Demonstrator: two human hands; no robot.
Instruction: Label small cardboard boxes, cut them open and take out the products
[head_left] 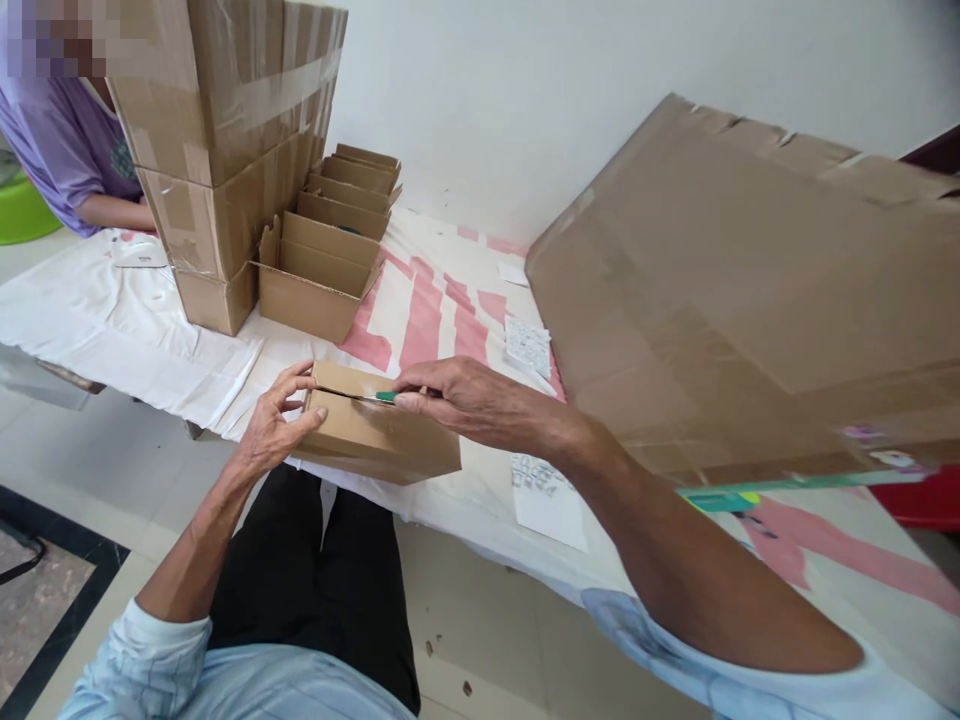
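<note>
A small cardboard box (375,430) sits at the table's front edge, a dark seam running along its top. My left hand (281,415) grips its left end, fingers over the top corner and thumb on the near side. In my right hand (457,400) is a green box cutter (385,397), held low over the box. Its tip points left and meets the seam; most of its handle is hidden in my fingers.
Tall stacked taped cartons (232,130) stand at the back left, beside a row of open boxes (319,285). A large cardboard sheet or carton (735,300) leans at right. Printed papers (528,346) lie on the pink-and-white cloth. Another person in a purple top (56,150) sits at far left.
</note>
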